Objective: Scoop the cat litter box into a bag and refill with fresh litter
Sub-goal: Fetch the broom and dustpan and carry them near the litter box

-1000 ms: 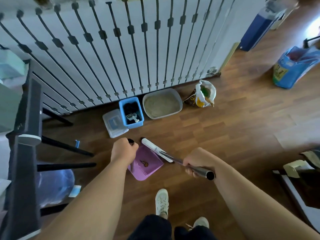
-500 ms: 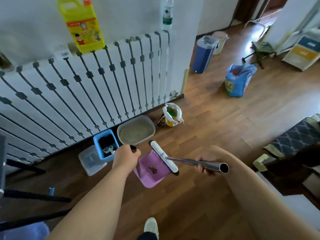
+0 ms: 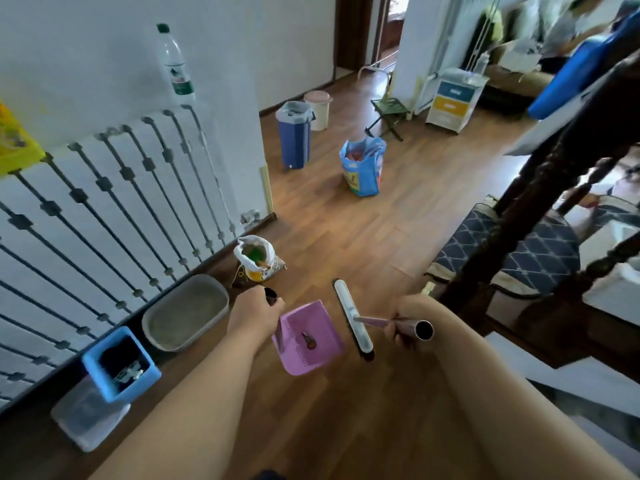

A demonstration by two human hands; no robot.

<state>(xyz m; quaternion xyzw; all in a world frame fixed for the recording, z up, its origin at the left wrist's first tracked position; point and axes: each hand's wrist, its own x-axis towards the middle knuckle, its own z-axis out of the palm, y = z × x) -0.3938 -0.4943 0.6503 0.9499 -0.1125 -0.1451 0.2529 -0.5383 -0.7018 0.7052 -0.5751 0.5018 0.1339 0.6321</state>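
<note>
Down on the floor (image 3: pixel 346 237), the litter box (image 3: pixel 223 299) holds level litter (image 3: pixel 187 311), seemingly refilled. Just right of it the left hand (image 3: pixel 254 315) grips a dustpan (image 3: pixel 322 320) carrying a dark clump (image 3: pixel 308 341); the right hand (image 3: pixel 403 327) grips a broom (image 3: pixel 351 317). Dumping that clump likely remains.

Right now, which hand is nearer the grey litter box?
Left. The left hand, gripping the purple dustpan, is just beside the litter box; the right hand, holding the broom, is beyond the dustpan.

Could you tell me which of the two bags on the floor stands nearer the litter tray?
The small white bag, just beside the grey litter tray; the blue bag stands much farther off.
</note>
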